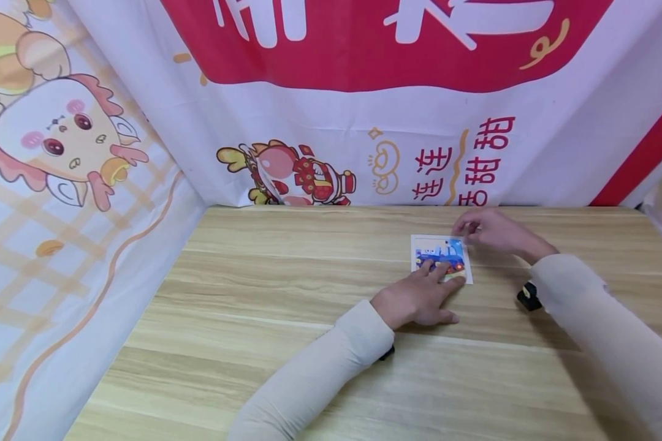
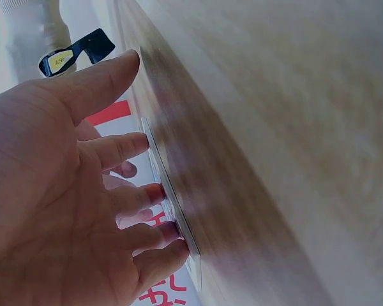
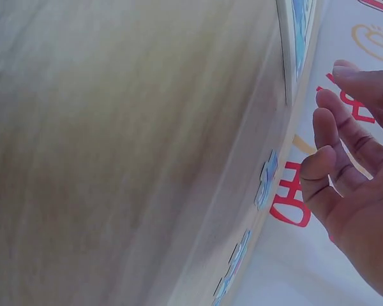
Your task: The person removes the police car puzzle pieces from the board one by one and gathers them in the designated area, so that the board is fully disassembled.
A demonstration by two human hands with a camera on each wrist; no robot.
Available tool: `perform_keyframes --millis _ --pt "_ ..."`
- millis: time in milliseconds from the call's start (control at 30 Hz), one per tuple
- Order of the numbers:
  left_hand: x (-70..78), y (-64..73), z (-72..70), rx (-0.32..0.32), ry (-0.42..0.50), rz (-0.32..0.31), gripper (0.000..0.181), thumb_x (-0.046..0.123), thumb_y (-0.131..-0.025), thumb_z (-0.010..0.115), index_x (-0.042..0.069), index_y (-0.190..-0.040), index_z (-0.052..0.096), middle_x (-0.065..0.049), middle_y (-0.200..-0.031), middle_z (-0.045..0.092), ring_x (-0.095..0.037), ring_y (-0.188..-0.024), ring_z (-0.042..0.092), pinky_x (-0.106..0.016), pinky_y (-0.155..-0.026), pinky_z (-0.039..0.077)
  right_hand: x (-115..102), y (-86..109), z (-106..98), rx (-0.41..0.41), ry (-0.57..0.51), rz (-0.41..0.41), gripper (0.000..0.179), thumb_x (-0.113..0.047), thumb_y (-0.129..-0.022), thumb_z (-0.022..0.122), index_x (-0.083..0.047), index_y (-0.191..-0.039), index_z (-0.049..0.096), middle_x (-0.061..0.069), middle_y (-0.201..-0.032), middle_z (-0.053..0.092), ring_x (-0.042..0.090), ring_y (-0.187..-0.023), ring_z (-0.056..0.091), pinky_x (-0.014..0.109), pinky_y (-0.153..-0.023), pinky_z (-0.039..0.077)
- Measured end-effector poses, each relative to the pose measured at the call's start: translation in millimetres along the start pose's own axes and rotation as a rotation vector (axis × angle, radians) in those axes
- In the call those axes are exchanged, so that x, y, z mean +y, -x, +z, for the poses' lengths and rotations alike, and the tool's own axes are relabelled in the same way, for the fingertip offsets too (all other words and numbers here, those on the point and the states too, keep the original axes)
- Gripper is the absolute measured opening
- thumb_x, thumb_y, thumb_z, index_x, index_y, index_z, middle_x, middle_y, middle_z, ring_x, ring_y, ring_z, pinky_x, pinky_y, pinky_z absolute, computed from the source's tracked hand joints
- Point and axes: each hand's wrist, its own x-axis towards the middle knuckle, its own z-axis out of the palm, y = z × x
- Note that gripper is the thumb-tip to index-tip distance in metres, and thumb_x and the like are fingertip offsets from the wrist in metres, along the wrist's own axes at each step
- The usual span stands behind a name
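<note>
A small square jigsaw board (image 1: 414, 245) with a white border and a picture of a blue vehicle lies flat toward the back of the table. My left hand (image 1: 422, 297) rests on its near edge with fingers spread; in the left wrist view the fingertips (image 2: 154, 193) touch the thin board (image 2: 172, 197). Over the far right corner is my right hand (image 1: 488, 231), its fingers loosely bent. In the right wrist view, nothing shows between the thumb and fingers (image 3: 325, 131) of that hand. The left hand covers the picture's lower part.
Loose jigsaw pieces (image 3: 266, 180) lie on the table to the right of the board, hidden from the head view by the right hand and arm. Behind the wooden table (image 1: 243, 294) hangs a printed cloth (image 1: 331, 122). A black wrist device (image 1: 528, 296) sits under the right sleeve.
</note>
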Motion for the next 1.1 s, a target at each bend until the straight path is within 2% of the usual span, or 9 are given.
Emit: perform_keyframes --millis 133,267,433,633,900,1100 --pt "-0.6 -0.1 -0.3 -0.007 0.008 -0.001 0.075 0.064 -0.103 0.051 0.039 -0.168 0.021 0.002 -0.178 0.012 -0.027 -0.164 0.014 -0.032 -0.132 0.019 -4 -0.3 3 -0.036 -0.007 0.005 0.024 0.005 -0.092 0.067 -0.004 -0.113 0.076 0.017 -0.120 0.071 0.032 -0.106 0.065 0.043 -0.090 0.053" --pt "-1.7 -0.6 -0.1 -0.017 0.020 -0.003 0.075 0.063 -0.103 0.051 0.039 -0.168 0.021 0.002 -0.178 0.011 -0.027 -0.165 0.013 -0.033 -0.132 0.019 -6 -0.5 6 -0.080 -0.002 0.016 0.026 0.003 -0.093 0.066 -0.009 -0.113 0.077 0.015 -0.125 0.067 0.030 -0.107 0.062 0.040 -0.090 0.051" --pt "-1.7 -1.7 -0.1 -0.028 0.025 -0.005 0.075 0.064 -0.103 0.050 0.039 -0.168 0.020 0.003 -0.178 0.010 -0.026 -0.165 0.011 -0.032 -0.132 0.018 -6 -2.1 11 -0.091 0.006 0.009 0.026 0.003 -0.093 0.066 -0.012 -0.109 0.079 0.015 -0.126 0.064 0.030 -0.109 0.059 0.046 -0.093 0.051" --pt "-1.9 -1.9 -0.5 -0.029 0.028 -0.005 0.075 0.064 -0.103 0.051 0.040 -0.168 0.020 0.003 -0.178 0.010 -0.026 -0.165 0.011 -0.032 -0.132 0.018 -6 -5.5 16 -0.095 0.017 0.041 0.029 0.006 -0.092 0.063 -0.014 -0.105 0.080 0.017 -0.129 0.060 0.034 -0.114 0.056 0.057 -0.098 0.050" --pt "-1.0 -1.2 -1.8 -0.025 0.024 -0.004 0.076 0.064 -0.103 0.052 0.040 -0.168 0.020 0.003 -0.178 0.010 -0.027 -0.165 0.011 -0.032 -0.132 0.018 -7 -7.6 16 -0.114 0.023 0.077 0.029 0.006 -0.092 0.063 -0.015 -0.104 0.078 0.017 -0.128 0.058 0.033 -0.112 0.055 0.054 -0.098 0.049" --pt "-0.7 -1.4 -1.5 -0.024 0.019 -0.007 0.076 0.064 -0.103 0.052 0.040 -0.167 0.021 0.003 -0.178 0.011 -0.027 -0.165 0.012 -0.031 -0.132 0.018 -7 -7.8 15 -0.116 0.040 0.057 0.028 0.007 -0.090 0.064 -0.013 -0.106 0.077 0.019 -0.127 0.059 0.033 -0.111 0.055 0.055 -0.096 0.049"
